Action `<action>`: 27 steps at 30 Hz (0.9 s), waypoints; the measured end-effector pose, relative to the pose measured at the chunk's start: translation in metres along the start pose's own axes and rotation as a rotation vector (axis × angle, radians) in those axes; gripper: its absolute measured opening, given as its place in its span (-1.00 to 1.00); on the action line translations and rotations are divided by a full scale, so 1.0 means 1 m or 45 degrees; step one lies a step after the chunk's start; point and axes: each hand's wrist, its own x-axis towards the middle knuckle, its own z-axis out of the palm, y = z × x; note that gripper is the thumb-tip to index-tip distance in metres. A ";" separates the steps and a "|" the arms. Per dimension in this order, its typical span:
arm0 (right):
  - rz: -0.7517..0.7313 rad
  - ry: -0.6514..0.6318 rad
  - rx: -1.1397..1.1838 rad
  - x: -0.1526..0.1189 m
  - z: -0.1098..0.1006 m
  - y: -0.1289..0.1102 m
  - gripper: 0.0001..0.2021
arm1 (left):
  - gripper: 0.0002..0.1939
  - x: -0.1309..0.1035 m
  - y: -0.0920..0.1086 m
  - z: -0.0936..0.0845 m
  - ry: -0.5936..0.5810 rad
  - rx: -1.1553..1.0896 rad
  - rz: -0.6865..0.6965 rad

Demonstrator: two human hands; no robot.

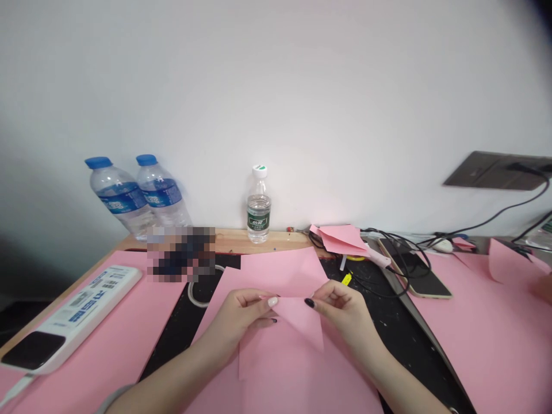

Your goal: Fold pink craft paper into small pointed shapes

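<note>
Between my two hands is a small sheet of pink paper (297,319), its top edge pinched at both ends. My left hand (248,313) is closed on the left end, thumb over fingers. On the right end, my right hand (340,305) pinches the paper with the thumb, its nail painted dark. The held sheet hangs over larger pink sheets (284,264) spread on a black mat (401,333). Where the held paper's lower edge ends against the pink beneath is hard to make out.
A white power strip (86,310) lies at left. Two blue-capped bottles (161,195) and a smaller bottle (259,213) stand by the wall. Folded pink paper (340,238), black cables (401,259) and a phone (416,270) lie right. Part of another hand (544,287) shows at the right edge.
</note>
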 end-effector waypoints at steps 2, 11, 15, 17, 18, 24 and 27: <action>0.019 0.015 0.034 0.000 0.000 -0.002 -0.84 | -0.82 0.000 0.002 -0.001 0.009 0.045 0.006; 0.048 0.001 -0.030 0.003 -0.005 -0.009 -0.81 | -0.78 0.002 0.007 -0.005 0.043 0.257 0.063; 0.036 -0.016 -0.066 0.005 -0.008 -0.010 -0.83 | -0.79 0.000 0.011 -0.001 0.078 0.419 0.115; 0.024 -0.014 -0.101 0.005 -0.008 -0.010 -0.84 | -0.77 0.000 0.012 0.000 0.074 0.464 0.133; 0.015 -0.008 -0.116 0.005 -0.008 -0.009 -0.84 | -0.76 0.000 0.011 0.000 0.067 0.481 0.135; -0.009 -0.002 -0.205 0.003 -0.005 -0.006 -0.88 | -0.78 0.004 0.006 -0.008 -0.090 0.596 0.132; -0.025 -0.055 -0.264 -0.001 0.002 -0.006 -0.91 | -0.78 0.001 0.006 -0.005 -0.194 0.693 0.128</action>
